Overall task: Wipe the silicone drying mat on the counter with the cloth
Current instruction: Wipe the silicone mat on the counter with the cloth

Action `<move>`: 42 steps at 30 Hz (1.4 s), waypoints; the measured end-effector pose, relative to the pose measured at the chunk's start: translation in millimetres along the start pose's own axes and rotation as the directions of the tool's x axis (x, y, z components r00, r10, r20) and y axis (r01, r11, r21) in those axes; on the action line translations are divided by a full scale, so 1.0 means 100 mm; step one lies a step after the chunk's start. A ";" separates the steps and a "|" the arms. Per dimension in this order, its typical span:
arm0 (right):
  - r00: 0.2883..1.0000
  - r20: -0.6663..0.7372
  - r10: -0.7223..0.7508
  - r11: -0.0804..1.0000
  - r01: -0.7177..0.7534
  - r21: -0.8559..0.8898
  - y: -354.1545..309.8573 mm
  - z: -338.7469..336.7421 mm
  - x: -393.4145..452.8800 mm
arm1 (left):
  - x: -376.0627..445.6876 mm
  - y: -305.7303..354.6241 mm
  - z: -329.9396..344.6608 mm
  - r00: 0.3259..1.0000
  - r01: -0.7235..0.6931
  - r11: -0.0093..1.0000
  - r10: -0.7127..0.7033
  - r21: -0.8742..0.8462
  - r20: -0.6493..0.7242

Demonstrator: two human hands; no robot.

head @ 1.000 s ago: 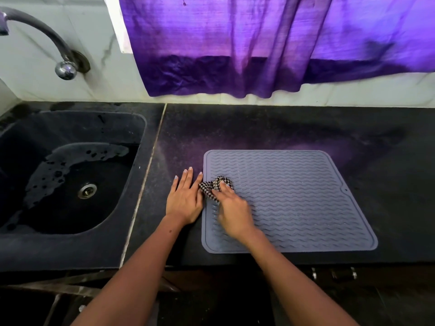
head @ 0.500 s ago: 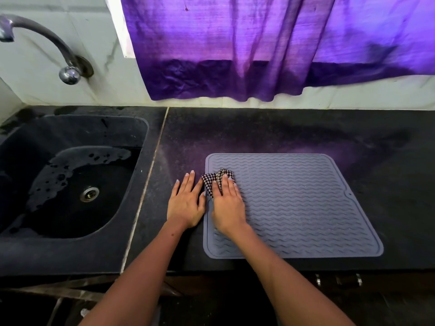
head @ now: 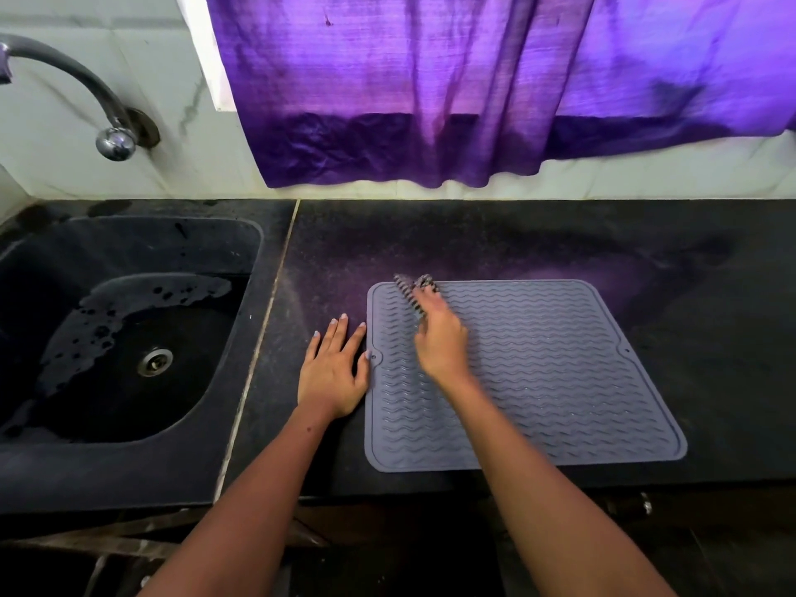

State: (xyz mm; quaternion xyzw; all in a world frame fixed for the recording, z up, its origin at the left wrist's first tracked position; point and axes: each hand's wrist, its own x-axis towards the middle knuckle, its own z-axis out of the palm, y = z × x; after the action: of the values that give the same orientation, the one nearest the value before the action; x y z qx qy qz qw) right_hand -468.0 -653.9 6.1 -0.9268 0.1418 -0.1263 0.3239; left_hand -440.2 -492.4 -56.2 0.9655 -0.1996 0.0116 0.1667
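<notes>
A grey silicone drying mat (head: 538,372) with wavy ridges lies flat on the black counter (head: 495,239). A small black-and-white checked cloth (head: 415,288) sits at the mat's far left corner, blurred by motion. My right hand (head: 439,338) is on the cloth, with its fingers over the near part of it and pressing it onto the mat. My left hand (head: 334,368) lies flat on the counter just left of the mat, fingers spread, thumb touching the mat's left edge.
A black sink (head: 125,338) with water drops and a metal drain fills the left. A curved tap (head: 99,109) sticks out of the white wall above it. A purple curtain (head: 474,88) hangs behind the counter. The counter's front edge runs just below the mat.
My right hand has pushed the cloth away from me along the mat's left side to the far left corner. My left hand has stayed put beside the mat.
</notes>
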 end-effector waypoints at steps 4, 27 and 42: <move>0.963 0.235 -0.135 0.894 0.220 -0.389 0.13 0.28 -0.18 | 0.00 0.00 0.01 1.000 -0.003 1.000 0.003 0.005 -0.004; 0.996 0.088 -0.029 0.885 0.067 -0.460 0.45 0.21 -0.03 | 0.01 0.00 0.01 1.000 0.007 1.000 -0.007 -0.001 -0.023; 0.976 -0.162 0.142 0.965 -0.173 -0.195 0.29 -0.51 0.30 | 0.00 -0.01 0.00 1.000 0.008 1.000 -0.008 0.027 -0.004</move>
State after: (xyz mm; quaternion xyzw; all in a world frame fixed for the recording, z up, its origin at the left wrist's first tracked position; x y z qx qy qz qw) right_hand -461.8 -714.9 31.1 -0.9295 0.2512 -0.1523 0.2229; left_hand -440.2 -491.6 -56.6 0.9685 -0.1951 0.0154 0.1541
